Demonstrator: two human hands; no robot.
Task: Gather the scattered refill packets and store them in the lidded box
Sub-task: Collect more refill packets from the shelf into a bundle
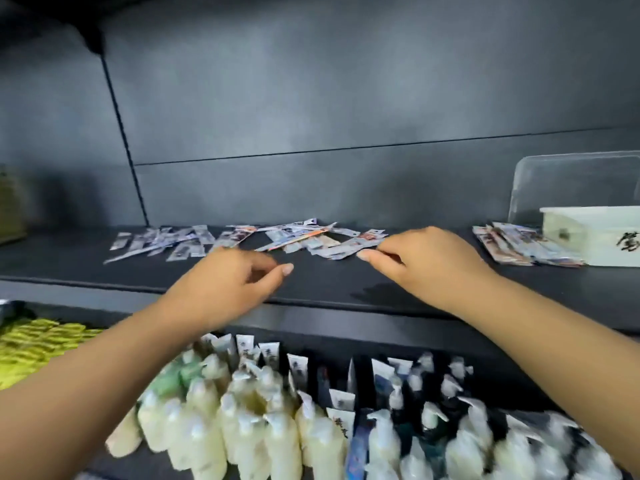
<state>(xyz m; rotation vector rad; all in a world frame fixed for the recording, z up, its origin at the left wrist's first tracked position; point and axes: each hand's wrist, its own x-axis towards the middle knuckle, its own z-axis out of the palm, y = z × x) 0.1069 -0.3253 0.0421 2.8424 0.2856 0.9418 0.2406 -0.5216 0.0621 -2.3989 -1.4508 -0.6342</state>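
Several flat printed refill packets (298, 237) lie scattered along the back of a dark shelf (329, 282), with another spread (162, 242) to their left. A neater bunch of packets (519, 244) rests against a white box (588, 233) at the far right, whose clear lid (571, 181) stands raised behind it. My right hand (419, 261) reaches into the middle pile and pinches the edge of a packet (343, 252) between thumb and fingers. My left hand (225, 285) hovers over the bare shelf just before the packets, thumb out and fingers loosely curled, holding nothing.
The shelf's back wall is dark grey panelling. Below the shelf's front edge stand rows of pale pump bottles (242, 427) and tubes (346, 400). Yellow-green packs (38, 344) lie at the lower left. A greenish object (12, 202) sits at the shelf's far left.
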